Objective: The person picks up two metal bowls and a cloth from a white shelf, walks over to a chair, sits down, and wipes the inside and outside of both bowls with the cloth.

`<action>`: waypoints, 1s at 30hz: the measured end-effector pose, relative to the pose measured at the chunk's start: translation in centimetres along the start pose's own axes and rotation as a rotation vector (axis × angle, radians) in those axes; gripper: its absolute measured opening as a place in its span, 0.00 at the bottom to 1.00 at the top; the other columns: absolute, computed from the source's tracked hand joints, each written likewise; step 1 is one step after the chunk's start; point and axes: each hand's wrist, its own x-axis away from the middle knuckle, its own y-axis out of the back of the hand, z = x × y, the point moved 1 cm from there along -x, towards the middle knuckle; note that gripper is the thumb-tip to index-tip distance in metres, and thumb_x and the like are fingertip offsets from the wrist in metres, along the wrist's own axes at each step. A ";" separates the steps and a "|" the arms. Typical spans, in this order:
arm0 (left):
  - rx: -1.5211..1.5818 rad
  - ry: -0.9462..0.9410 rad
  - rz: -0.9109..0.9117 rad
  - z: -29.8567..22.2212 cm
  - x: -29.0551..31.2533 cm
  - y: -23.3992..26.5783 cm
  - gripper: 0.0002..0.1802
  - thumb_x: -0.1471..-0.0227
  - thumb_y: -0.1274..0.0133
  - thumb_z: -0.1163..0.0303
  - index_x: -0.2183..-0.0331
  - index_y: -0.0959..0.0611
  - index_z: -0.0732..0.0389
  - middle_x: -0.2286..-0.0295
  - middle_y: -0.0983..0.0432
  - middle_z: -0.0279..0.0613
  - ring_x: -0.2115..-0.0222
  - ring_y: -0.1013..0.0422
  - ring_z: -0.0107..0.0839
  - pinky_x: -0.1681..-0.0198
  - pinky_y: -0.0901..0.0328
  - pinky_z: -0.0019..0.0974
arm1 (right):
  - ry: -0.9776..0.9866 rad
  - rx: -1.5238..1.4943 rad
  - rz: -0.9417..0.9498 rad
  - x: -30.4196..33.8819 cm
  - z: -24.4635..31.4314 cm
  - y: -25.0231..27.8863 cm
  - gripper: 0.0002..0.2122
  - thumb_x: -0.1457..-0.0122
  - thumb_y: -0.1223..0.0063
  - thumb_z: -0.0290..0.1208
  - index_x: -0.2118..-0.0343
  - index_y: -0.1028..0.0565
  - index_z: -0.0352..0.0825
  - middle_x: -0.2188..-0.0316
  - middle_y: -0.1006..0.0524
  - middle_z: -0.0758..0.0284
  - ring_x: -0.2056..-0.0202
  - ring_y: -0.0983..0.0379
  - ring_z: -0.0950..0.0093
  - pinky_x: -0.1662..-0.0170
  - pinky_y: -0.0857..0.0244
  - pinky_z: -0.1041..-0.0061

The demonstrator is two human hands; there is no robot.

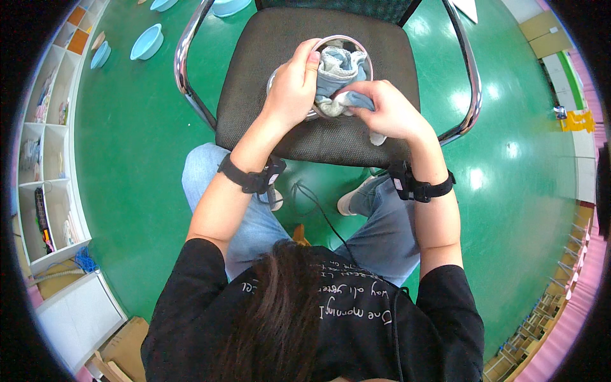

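- My right grip (391, 111) is pinched, thumb against fingers, on a fold of the blue and greyish-white cloth (340, 67) at the near side of the container's mouth.
- My left grip (294, 86) is only part-closed, curled around the left side of that round container (345, 37), with the thumb up by its shiny rim.
- The cloth sits bunched and loosely rolled in the mouth, the pinched fold towards the near edge.
- To handle this well, I'd keep the left hold firm against tipping, work the cloth in small folds, and keep it from catching on the rim.
- Under both hands is the dark mesh seat (273, 38) of a chair with chrome armrests (181, 60).
- I can't see most of my left fingers or the container's base, so I can't tell if it rests on the seat or is held up. Nor can I tell what garment or rag this is, or whether the whitish end below my right grip belongs to it.
- Farther out, on the green floor (140, 127), the upper edge cuts off some blue basins (147, 42).
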 end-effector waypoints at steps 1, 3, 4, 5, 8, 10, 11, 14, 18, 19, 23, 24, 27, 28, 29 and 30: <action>-0.007 0.002 -0.004 -0.1 0.0 0.0 0.17 0.40 0.64 0.62 0.54 0.30 0.61 0.67 0.25 0.58 0.63 0.29 0.54 0.62 0.35 0.43 | 0.000 -0.001 0.001 0.0 -0.2 -0.1 0.13 0.55 0.48 0.21 0.63 0.25 0.32 0.73 0.23 0.58 0.69 0.25 0.65 0.61 0.34 0.71; -0.014 0.002 -0.006 -0.3 0.0 0.0 0.17 0.40 0.64 0.62 0.54 0.30 0.61 0.67 0.26 0.58 0.64 0.29 0.54 0.62 0.35 0.44 | 0.046 0.187 -0.137 0.0 -1.2 0.0 0.12 0.56 0.49 0.20 0.65 0.24 0.31 0.74 0.23 0.56 0.68 0.25 0.59 0.64 0.34 0.69; -0.024 0.051 0.021 -0.2 0.0 0.1 0.18 0.39 0.65 0.62 0.54 0.30 0.62 0.66 0.25 0.54 0.62 0.29 0.45 0.60 0.36 0.39 | 0.013 0.191 -0.128 0.1 -1.6 0.1 0.15 0.56 0.51 0.19 0.61 0.25 0.34 0.71 0.23 0.57 0.64 0.26 0.58 0.53 0.37 0.66; -0.036 0.101 0.047 -0.1 0.0 0.3 0.19 0.39 0.65 0.62 0.53 0.29 0.63 0.64 0.24 0.50 0.60 0.28 0.35 0.57 0.37 0.34 | 0.013 0.189 -0.129 0.1 -1.7 0.0 0.15 0.56 0.51 0.19 0.61 0.25 0.34 0.71 0.23 0.57 0.64 0.26 0.58 0.53 0.37 0.66; 0.005 0.181 0.109 -0.1 -0.2 0.5 0.19 0.39 0.65 0.61 0.53 0.29 0.63 0.66 0.24 0.50 0.62 0.28 0.34 0.58 0.36 0.34 | 0.140 0.526 -0.336 0.3 -1.8 0.1 0.23 0.55 0.52 0.20 0.51 0.32 0.39 0.62 0.24 0.60 0.56 0.29 0.65 0.37 0.70 0.51; -0.012 0.146 0.112 -0.3 -0.2 0.2 0.19 0.39 0.64 0.61 0.54 0.29 0.64 0.68 0.25 0.54 0.64 0.28 0.43 0.61 0.36 0.38 | 0.168 0.514 -0.326 0.2 -2.5 0.1 0.22 0.54 0.52 0.20 0.52 0.32 0.38 0.62 0.25 0.60 0.56 0.29 0.65 0.37 0.67 0.52; -0.032 0.113 0.110 -0.3 -0.1 0.2 0.19 0.40 0.64 0.61 0.55 0.29 0.65 0.71 0.26 0.59 0.66 0.27 0.51 0.64 0.35 0.42 | 0.201 0.500 -0.314 0.0 -2.8 0.0 0.22 0.54 0.52 0.20 0.52 0.31 0.37 0.61 0.25 0.60 0.55 0.30 0.65 0.37 0.64 0.53; -0.039 0.059 0.130 0.8 0.0 -0.4 0.19 0.40 0.64 0.60 0.54 0.31 0.65 0.71 0.26 0.59 0.69 0.27 0.49 0.66 0.34 0.41 | 0.235 0.395 -0.330 -0.2 -3.1 -0.1 0.21 0.54 0.52 0.20 0.53 0.31 0.36 0.61 0.25 0.59 0.55 0.30 0.64 0.38 0.59 0.55; 0.125 0.202 0.192 0.4 0.3 -1.0 0.19 0.40 0.64 0.63 0.50 0.37 0.63 0.70 0.26 0.53 0.77 0.25 0.37 0.79 0.30 0.34 | 0.206 0.168 -0.490 -0.3 -3.5 0.4 0.18 0.51 0.52 0.21 0.54 0.30 0.37 0.62 0.24 0.59 0.57 0.30 0.58 0.39 0.56 0.53; 0.125 0.202 0.193 0.6 0.4 -1.4 0.19 0.40 0.64 0.63 0.50 0.37 0.63 0.70 0.26 0.53 0.77 0.25 0.37 0.79 0.30 0.34 | 0.200 0.159 -0.599 -0.3 -3.7 0.5 0.15 0.48 0.51 0.23 0.56 0.29 0.37 0.63 0.24 0.60 0.59 0.27 0.59 0.43 0.46 0.60; 0.473 0.510 0.314 2.1 1.1 -3.2 0.20 0.43 0.64 0.71 0.49 0.44 0.61 0.60 0.33 0.54 0.76 0.25 0.36 0.82 0.27 0.30 | -0.061 -0.204 -0.959 0.1 -6.3 1.6 0.12 0.47 0.47 0.25 0.60 0.28 0.29 0.69 0.23 0.62 0.66 0.28 0.78 0.61 0.35 0.78; 0.485 0.491 0.306 1.9 1.2 -3.7 0.20 0.43 0.64 0.71 0.49 0.44 0.61 0.59 0.34 0.54 0.73 0.26 0.37 0.80 0.26 0.31 | -0.071 -0.280 -1.002 0.3 -6.9 2.0 0.12 0.47 0.48 0.25 0.60 0.28 0.28 0.69 0.23 0.64 0.66 0.28 0.78 0.62 0.35 0.79; 0.528 0.549 0.351 2.0 1.8 -5.0 0.24 0.42 0.61 0.69 0.46 0.46 0.59 0.54 0.38 0.49 0.62 0.29 0.36 0.73 0.25 0.35 | -0.092 -0.461 -1.078 0.8 -7.6 2.7 0.11 0.45 0.48 0.25 0.61 0.28 0.27 0.70 0.24 0.67 0.68 0.29 0.80 0.63 0.36 0.81; 0.536 0.553 0.349 2.4 2.1 -5.7 0.24 0.43 0.61 0.69 0.46 0.46 0.59 0.53 0.39 0.49 0.60 0.30 0.37 0.72 0.25 0.35 | -0.110 -0.448 -1.124 1.1 -7.7 2.8 0.10 0.45 0.49 0.25 0.61 0.28 0.27 0.70 0.24 0.67 0.68 0.30 0.81 0.63 0.36 0.81; 0.545 0.557 0.348 2.4 2.2 -6.2 0.25 0.43 0.60 0.69 0.46 0.47 0.60 0.52 0.40 0.50 0.58 0.31 0.39 0.71 0.24 0.36 | -0.129 -0.432 -1.170 1.4 -7.8 3.1 0.10 0.45 0.49 0.25 0.62 0.28 0.27 0.70 0.24 0.68 0.68 0.30 0.81 0.63 0.36 0.81; 0.555 0.587 0.370 2.3 2.4 -6.6 0.26 0.43 0.59 0.70 0.45 0.49 0.60 0.51 0.42 0.51 0.55 0.33 0.41 0.68 0.24 0.38 | -0.132 -0.424 -1.203 1.7 -7.7 3.3 0.09 0.45 0.48 0.25 0.63 0.28 0.28 0.70 0.24 0.68 0.68 0.30 0.81 0.63 0.37 0.82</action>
